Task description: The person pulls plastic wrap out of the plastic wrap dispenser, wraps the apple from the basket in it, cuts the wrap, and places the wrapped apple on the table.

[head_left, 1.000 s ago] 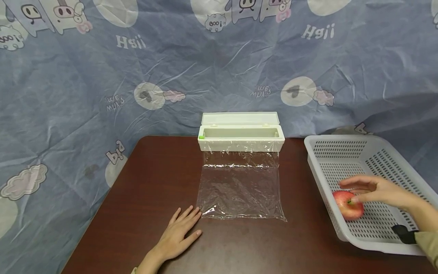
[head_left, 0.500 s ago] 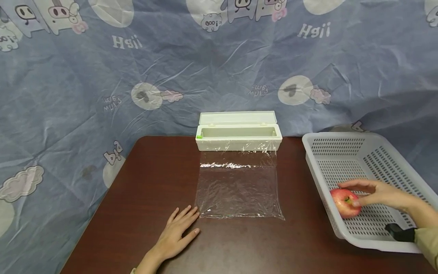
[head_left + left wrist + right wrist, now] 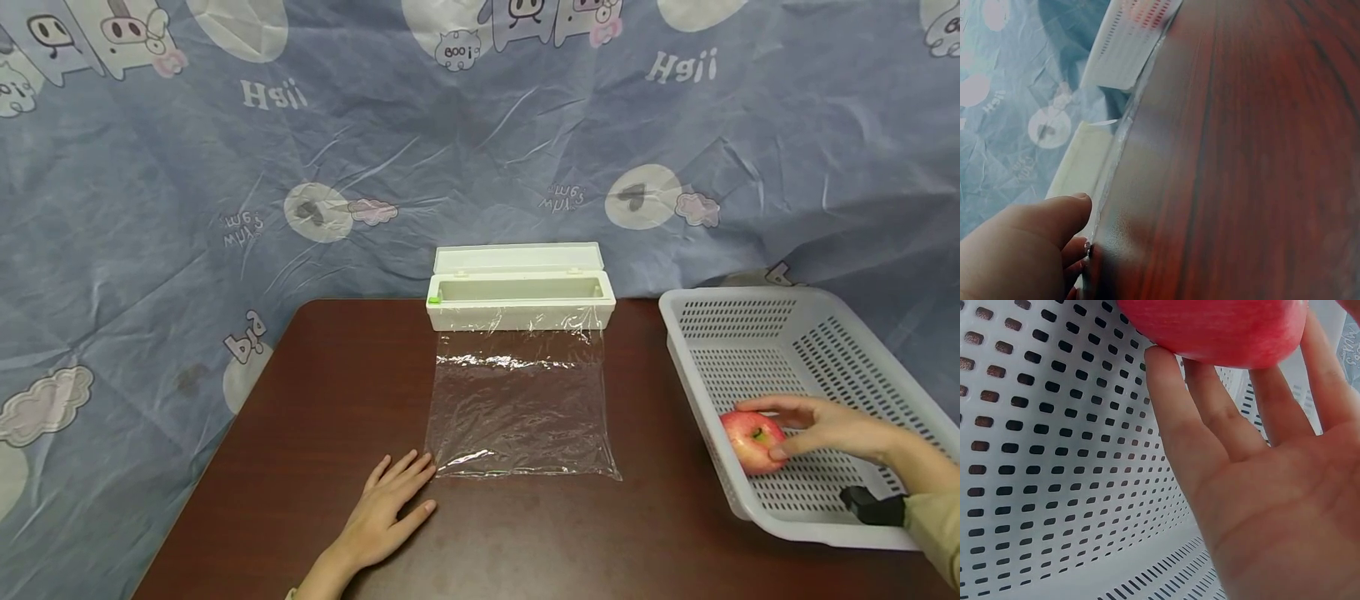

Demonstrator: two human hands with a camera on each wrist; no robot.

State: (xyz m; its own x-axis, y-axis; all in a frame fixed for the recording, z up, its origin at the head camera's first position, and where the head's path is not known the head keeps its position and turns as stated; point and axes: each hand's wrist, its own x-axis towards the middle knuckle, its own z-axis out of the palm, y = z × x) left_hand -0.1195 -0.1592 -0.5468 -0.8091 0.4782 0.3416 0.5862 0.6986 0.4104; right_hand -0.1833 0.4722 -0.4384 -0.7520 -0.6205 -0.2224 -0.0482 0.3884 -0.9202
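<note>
A red apple with a green stem lies inside the light grey perforated basket on the right. My right hand holds it from the right, thumb on the near side and fingers over the far side. In the right wrist view, the fingertips of this hand press against the apple. My left hand rests flat on the table, fingers spread, its fingertips at the lower left corner of a clear sheet of cling film. The film runs out from a white dispenser box whose lid stands up.
The dark brown wooden table bears the box, film and basket. Behind it hangs a blue printed cloth. A black strap piece sits at the right wrist, above the basket's near rim.
My right thumb has come down onto the apple's near side, and the hand now sits closer around it. The left hand stays put. The whole view has shifted slightly.
</note>
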